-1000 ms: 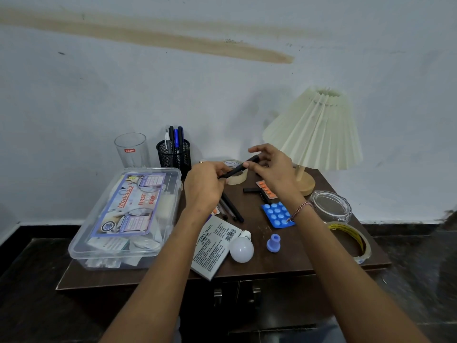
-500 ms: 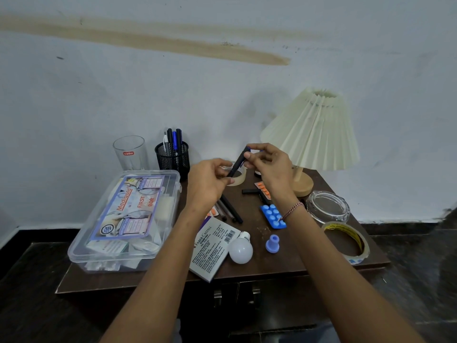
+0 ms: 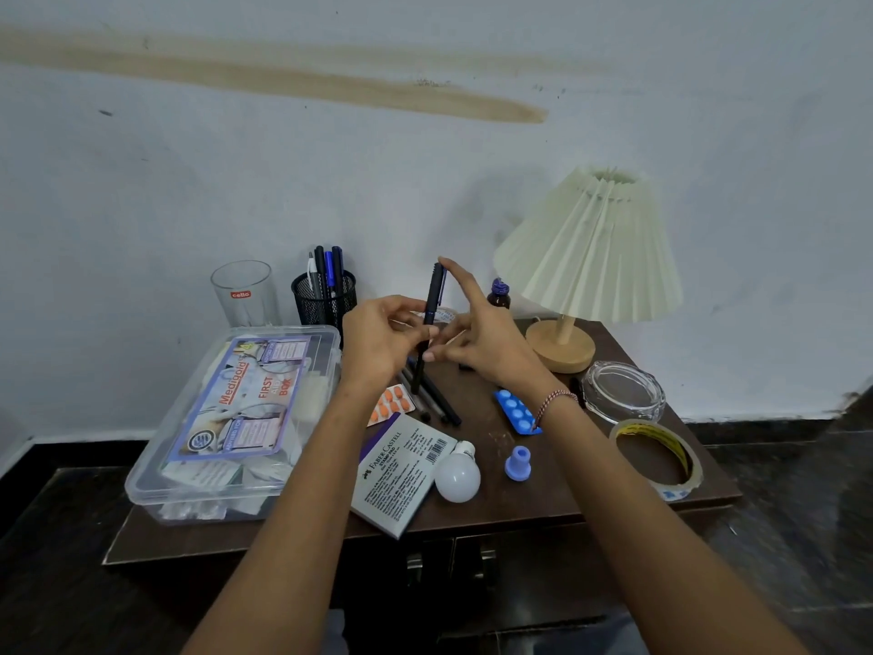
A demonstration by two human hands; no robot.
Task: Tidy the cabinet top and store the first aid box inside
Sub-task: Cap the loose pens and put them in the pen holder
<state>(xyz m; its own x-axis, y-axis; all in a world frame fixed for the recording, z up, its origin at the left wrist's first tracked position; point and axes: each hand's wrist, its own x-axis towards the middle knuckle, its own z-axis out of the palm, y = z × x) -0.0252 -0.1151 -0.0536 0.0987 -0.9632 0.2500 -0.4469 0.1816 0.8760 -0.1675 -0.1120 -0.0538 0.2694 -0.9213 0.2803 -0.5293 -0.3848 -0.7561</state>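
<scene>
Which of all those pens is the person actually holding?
The black pen held upright, gripped by the left hand with the right hand touching it. The others stand in the mesh holder or lie flat on the cabinet top.

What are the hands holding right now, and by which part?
A dark pen, upright: left hand pinches its barrel near the middle; right hand rests a fingertip on its top.
</scene>
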